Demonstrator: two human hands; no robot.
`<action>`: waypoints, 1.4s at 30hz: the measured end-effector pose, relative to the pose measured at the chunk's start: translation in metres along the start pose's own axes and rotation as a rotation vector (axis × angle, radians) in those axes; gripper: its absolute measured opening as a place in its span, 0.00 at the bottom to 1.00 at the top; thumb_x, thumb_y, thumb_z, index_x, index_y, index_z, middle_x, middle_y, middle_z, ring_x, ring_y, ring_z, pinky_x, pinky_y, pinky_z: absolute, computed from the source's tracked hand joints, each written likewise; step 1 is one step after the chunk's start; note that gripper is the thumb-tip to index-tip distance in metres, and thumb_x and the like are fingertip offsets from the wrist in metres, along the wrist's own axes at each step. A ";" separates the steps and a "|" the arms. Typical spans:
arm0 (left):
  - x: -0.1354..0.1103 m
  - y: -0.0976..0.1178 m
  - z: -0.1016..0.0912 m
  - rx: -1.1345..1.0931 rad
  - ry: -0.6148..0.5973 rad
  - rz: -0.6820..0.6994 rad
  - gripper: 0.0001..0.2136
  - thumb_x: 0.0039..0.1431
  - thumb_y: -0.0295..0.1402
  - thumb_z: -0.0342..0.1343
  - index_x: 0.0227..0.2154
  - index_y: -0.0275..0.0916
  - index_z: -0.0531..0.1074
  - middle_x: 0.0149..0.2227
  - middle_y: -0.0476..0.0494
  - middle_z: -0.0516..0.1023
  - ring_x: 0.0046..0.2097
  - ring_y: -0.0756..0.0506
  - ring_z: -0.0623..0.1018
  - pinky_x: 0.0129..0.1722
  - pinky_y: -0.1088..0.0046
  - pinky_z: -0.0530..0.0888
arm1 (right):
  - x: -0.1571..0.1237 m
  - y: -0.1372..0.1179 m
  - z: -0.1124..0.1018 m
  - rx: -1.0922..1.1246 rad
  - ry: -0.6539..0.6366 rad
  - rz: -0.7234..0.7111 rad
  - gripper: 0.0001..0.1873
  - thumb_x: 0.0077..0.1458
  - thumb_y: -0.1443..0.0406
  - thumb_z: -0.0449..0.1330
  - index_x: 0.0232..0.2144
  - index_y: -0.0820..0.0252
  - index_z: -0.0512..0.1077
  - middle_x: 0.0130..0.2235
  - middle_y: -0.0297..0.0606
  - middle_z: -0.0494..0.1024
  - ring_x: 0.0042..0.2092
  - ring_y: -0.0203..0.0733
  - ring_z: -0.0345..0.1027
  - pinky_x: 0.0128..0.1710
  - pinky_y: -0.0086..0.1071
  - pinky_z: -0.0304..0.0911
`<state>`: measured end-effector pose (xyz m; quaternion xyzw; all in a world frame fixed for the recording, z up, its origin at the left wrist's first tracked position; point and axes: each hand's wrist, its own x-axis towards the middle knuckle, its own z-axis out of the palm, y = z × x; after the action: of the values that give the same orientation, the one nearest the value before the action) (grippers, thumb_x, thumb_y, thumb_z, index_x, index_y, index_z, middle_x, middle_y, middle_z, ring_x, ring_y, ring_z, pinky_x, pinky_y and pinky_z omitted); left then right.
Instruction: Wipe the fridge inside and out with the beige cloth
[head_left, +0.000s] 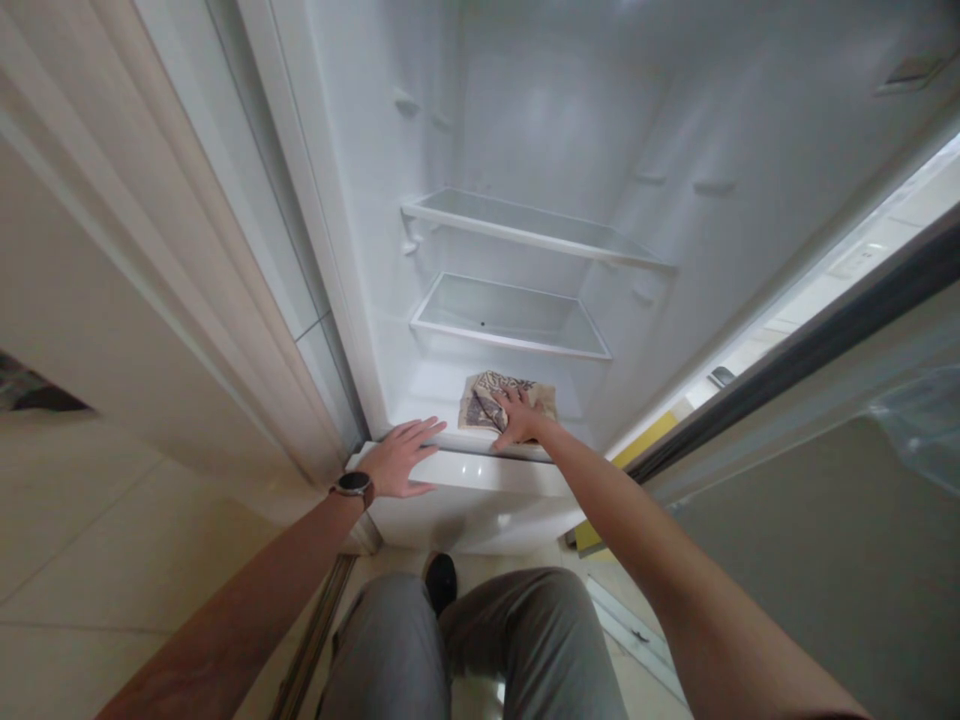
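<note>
My right hand lies spread on a beige cloth with a dark print, pressing it against the white floor of an open refrigerator. Some of the cloth is hidden under the palm. At the front left, my left hand rests with fingers apart on the top edge of the closed lower drawer front, holding nothing. A dark round watch sits on the left wrist.
Two glass shelves, an upper one and a lower one, span the refrigerator above the cloth. The refrigerator door stands open at right. A door frame rises at left. A white strip lies on the tiled floor.
</note>
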<state>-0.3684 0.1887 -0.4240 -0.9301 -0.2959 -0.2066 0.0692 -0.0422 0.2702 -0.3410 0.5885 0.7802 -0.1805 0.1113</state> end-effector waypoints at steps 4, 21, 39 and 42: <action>-0.001 0.000 0.001 -0.004 -0.002 -0.008 0.28 0.62 0.58 0.64 0.52 0.38 0.81 0.75 0.32 0.61 0.76 0.31 0.59 0.74 0.48 0.59 | -0.001 0.001 0.000 0.010 0.010 -0.007 0.82 0.32 0.46 0.82 0.79 0.36 0.38 0.81 0.42 0.30 0.79 0.76 0.17 0.70 0.80 0.37; 0.000 0.001 -0.002 -0.019 -0.010 -0.014 0.27 0.63 0.56 0.64 0.53 0.39 0.81 0.75 0.32 0.61 0.76 0.31 0.59 0.74 0.47 0.60 | -0.004 -0.002 -0.004 0.013 0.001 -0.014 0.82 0.32 0.46 0.82 0.79 0.37 0.38 0.81 0.42 0.29 0.79 0.75 0.17 0.70 0.80 0.36; 0.000 0.000 -0.001 -0.007 -0.008 -0.001 0.27 0.62 0.55 0.64 0.52 0.36 0.81 0.75 0.30 0.61 0.76 0.29 0.60 0.73 0.47 0.60 | -0.001 0.002 -0.001 0.015 0.002 -0.017 0.82 0.33 0.45 0.81 0.79 0.38 0.37 0.81 0.41 0.29 0.79 0.73 0.16 0.70 0.80 0.36; 0.000 0.000 0.000 -0.020 -0.009 -0.010 0.27 0.61 0.55 0.65 0.53 0.38 0.81 0.75 0.31 0.60 0.76 0.30 0.59 0.74 0.47 0.59 | -0.001 0.001 -0.001 0.013 0.001 -0.016 0.82 0.33 0.45 0.81 0.79 0.38 0.37 0.81 0.41 0.29 0.79 0.75 0.16 0.70 0.80 0.35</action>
<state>-0.3684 0.1881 -0.4237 -0.9302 -0.2986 -0.2056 0.0577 -0.0407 0.2698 -0.3397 0.5830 0.7838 -0.1861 0.1055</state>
